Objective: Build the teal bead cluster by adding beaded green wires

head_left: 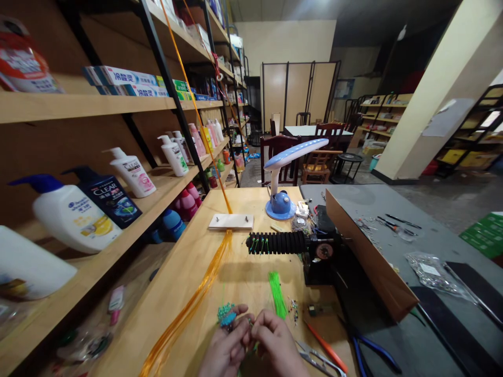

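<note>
Low in the head view, my left hand (230, 343) and my right hand (271, 335) meet over the wooden table. Their fingertips are pinched close together on something small and thin that I cannot make out. Beside my left fingers sits a bunch of teal and blue beads (226, 314). A bundle of bright green strands (277, 295) lies just beyond my right hand, with small loose beads (294, 310) to its right. Farther off, a black ribbed roller (277, 243) carries several thin green pieces. Orange threads (204, 285) run down the table at the left.
A white clamp plate (231, 222) holds the orange threads. Behind stands a blue lamp (280, 204). Scissors (316, 358), an orange-red tool (326, 345) and blue-handled pliers (373, 348) lie at right. A cardboard divider (369, 256) borders the grey table (444, 235). Shelves (157, 201) with bottles line the left.
</note>
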Available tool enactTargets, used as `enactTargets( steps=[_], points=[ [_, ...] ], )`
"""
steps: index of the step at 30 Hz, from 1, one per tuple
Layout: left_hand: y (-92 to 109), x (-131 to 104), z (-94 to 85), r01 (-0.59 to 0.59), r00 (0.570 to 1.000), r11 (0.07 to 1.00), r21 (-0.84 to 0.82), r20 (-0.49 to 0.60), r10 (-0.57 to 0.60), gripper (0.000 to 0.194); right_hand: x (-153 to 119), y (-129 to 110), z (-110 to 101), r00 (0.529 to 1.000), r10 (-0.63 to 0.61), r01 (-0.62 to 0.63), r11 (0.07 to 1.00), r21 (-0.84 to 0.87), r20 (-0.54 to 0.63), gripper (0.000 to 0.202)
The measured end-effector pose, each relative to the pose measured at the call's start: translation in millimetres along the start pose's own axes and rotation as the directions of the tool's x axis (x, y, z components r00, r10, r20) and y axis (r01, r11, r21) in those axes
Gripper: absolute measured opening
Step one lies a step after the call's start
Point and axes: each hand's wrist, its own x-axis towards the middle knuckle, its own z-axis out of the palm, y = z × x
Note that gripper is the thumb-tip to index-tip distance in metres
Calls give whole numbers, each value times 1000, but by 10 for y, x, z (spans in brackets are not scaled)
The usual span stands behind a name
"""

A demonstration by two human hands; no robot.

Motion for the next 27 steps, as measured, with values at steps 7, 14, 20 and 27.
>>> enactTargets(
  steps=[7,14,20,27],
  points=[
    [17,-44,82,-77,997,997,17,-23,77,61,-33,-112,38,1000,8,-9,999,-52,-20,29],
    [52,-68,135,-30,999,999,23,-29,31,62,-17,-33,15,1000,-13,12,999,53,23,23],
    [36,-59,101,-5,1000,999,40,-6,6,67,-10,-89,22,999,29,-30,998,55,23,20],
    [39,-46,55,-1,999,998,61,43,-2,60,-1,-90,-4,998,68,-69,997,44,17,18]
  ],
)
